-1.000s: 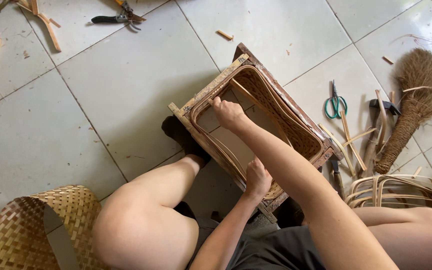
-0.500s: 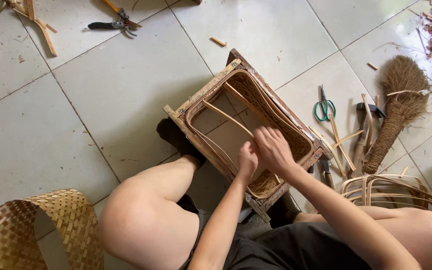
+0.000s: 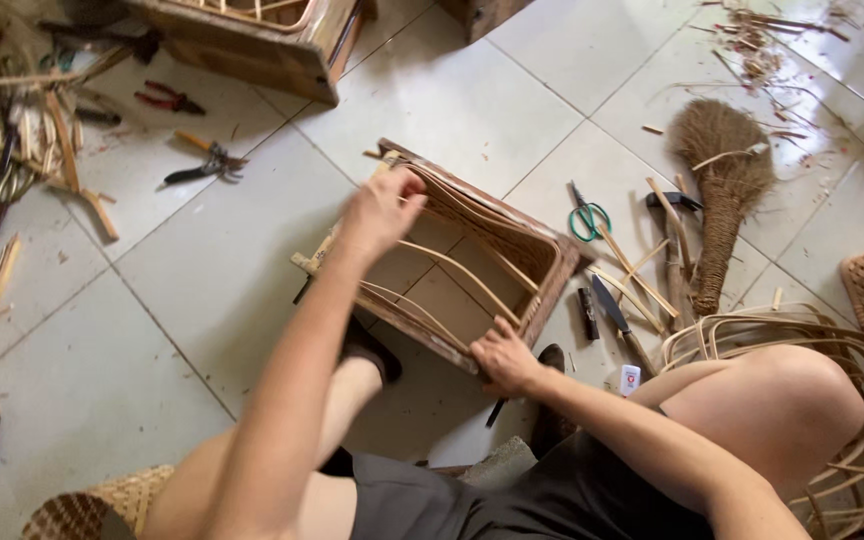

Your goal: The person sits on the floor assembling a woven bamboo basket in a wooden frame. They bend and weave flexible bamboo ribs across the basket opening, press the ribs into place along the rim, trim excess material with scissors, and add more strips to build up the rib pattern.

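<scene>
While the left hand (image 3: pixel 384 208) is curling its fingers over the far edge of the wooden frame (image 3: pixel 542 262) on the floor tiles, the right hand (image 3: pixel 502 357) is pinching the near edge, maybe a thin cane strip too. Green scissors (image 3: pixel 585 218) and a brush (image 3: pixel 720 170) are lying just beside it.

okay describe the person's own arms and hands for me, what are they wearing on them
Both arms are bare from the shoulder down: no sleeves show. The left hand and right hand wear no gloves, and no rings, watch or bracelet can be seen. Dark shorts cover the lap below them.
</scene>
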`<action>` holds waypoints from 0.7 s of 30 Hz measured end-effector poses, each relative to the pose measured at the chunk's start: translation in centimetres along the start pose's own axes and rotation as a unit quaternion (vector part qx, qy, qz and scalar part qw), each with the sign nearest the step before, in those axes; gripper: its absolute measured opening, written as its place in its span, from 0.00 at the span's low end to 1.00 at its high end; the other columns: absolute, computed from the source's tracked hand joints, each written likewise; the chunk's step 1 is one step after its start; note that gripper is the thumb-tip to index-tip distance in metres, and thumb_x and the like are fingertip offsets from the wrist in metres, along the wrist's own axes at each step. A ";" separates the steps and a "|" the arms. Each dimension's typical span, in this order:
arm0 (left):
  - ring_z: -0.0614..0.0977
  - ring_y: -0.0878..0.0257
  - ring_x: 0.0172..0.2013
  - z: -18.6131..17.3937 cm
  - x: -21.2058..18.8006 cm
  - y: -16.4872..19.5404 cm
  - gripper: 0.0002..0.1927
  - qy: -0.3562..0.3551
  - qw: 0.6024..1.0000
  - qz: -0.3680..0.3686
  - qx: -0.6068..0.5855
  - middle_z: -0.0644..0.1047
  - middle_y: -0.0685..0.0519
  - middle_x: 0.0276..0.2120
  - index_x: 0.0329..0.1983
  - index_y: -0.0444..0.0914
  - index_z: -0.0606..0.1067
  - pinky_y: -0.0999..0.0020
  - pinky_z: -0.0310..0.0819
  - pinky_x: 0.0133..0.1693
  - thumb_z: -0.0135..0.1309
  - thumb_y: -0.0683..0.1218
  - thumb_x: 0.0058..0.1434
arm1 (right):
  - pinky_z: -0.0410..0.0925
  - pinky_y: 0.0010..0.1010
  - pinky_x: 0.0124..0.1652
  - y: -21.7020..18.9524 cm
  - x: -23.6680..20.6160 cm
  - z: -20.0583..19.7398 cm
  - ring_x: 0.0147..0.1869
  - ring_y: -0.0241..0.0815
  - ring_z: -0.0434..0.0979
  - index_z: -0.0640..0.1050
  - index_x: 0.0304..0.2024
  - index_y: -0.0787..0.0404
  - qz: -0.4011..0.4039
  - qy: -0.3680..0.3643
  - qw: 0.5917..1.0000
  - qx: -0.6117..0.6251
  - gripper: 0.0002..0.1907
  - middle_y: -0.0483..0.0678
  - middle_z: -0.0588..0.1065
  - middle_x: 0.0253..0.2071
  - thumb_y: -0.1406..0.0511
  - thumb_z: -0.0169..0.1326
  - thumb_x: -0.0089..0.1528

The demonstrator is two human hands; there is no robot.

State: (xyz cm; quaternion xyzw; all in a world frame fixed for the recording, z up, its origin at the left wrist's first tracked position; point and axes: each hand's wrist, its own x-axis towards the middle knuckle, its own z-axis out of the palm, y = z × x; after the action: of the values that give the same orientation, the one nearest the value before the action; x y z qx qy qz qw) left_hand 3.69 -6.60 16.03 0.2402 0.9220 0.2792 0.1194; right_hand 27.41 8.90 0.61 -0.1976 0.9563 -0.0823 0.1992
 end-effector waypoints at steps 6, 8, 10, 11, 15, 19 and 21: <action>0.80 0.50 0.53 -3.8 0.0 -1.2 0.14 -0.066 0.934 0.091 0.339 0.79 0.46 0.50 0.50 0.41 0.76 0.51 0.78 0.51 0.57 0.53 0.66 | 0.52 0.54 0.71 8.4 -0.4 -5.9 0.61 0.49 0.73 0.76 0.51 0.56 0.050 -0.017 0.996 -0.074 0.23 0.48 0.78 0.49 0.61 0.61 0.53; 0.75 0.49 0.58 -1.4 -1.3 -2.9 0.25 -0.118 0.936 0.153 0.294 0.75 0.46 0.54 0.55 0.42 0.73 0.52 0.71 0.57 0.61 0.58 0.59 | 0.61 0.50 0.64 11.2 -1.0 -9.3 0.59 0.51 0.74 0.77 0.53 0.54 0.045 0.004 0.996 -0.078 0.23 0.49 0.78 0.51 0.63 0.60 0.55; 0.68 0.46 0.63 2.4 -2.8 -4.6 0.41 -0.115 0.926 0.238 0.270 0.71 0.46 0.60 0.63 0.44 0.69 0.48 0.63 0.62 0.67 0.63 0.48 | 0.67 0.47 0.56 14.8 -2.7 -13.4 0.58 0.54 0.74 0.77 0.52 0.54 0.062 0.086 0.993 -0.043 0.24 0.52 0.77 0.52 0.57 0.62 0.54; 0.64 0.43 0.66 4.3 -3.4 -5.6 0.50 -0.106 0.918 0.264 0.277 0.69 0.45 0.63 0.67 0.44 0.66 0.43 0.59 0.63 0.70 0.66 0.43 | 0.67 0.46 0.58 16.6 -3.7 -15.3 0.58 0.51 0.75 0.76 0.54 0.53 0.118 0.026 0.991 -0.062 0.22 0.50 0.77 0.52 0.55 0.59 0.59; 0.71 0.46 0.59 11.3 -4.5 -8.4 0.55 -0.096 0.920 0.296 0.240 0.72 0.49 0.58 0.67 0.46 0.65 0.44 0.64 0.59 0.72 0.65 0.36 | 0.71 0.45 0.55 22.7 -8.4 -17.5 0.52 0.47 0.78 0.75 0.56 0.56 0.187 0.033 0.980 -0.067 0.21 0.50 0.78 0.48 0.53 0.52 0.66; 0.79 0.53 0.46 15.4 -5.4 -9.4 0.44 -0.121 0.943 0.253 0.179 0.76 0.54 0.46 0.61 0.47 0.70 0.56 0.74 0.49 0.72 0.60 0.41 | 0.75 0.40 0.50 26.0 -11.9 -9.4 0.49 0.46 0.81 0.76 0.54 0.57 0.287 0.041 0.949 0.128 0.18 0.49 0.80 0.48 0.54 0.50 0.68; 0.81 0.56 0.41 16.3 -5.9 -9.7 0.41 -0.093 0.953 0.250 0.146 0.77 0.55 0.42 0.56 0.46 0.73 0.58 0.76 0.42 0.73 0.58 0.37 | 0.74 0.42 0.49 25.3 -13.2 -3.5 0.49 0.49 0.81 0.76 0.58 0.53 0.420 -0.064 0.878 0.219 0.18 0.53 0.80 0.47 0.57 0.50 0.67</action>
State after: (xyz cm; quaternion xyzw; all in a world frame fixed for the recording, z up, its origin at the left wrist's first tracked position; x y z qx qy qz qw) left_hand 10.87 -9.22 -2.26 0.5027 0.8479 0.1392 0.0946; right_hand 28.34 37.56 2.39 0.2666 0.8921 -0.1854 0.3142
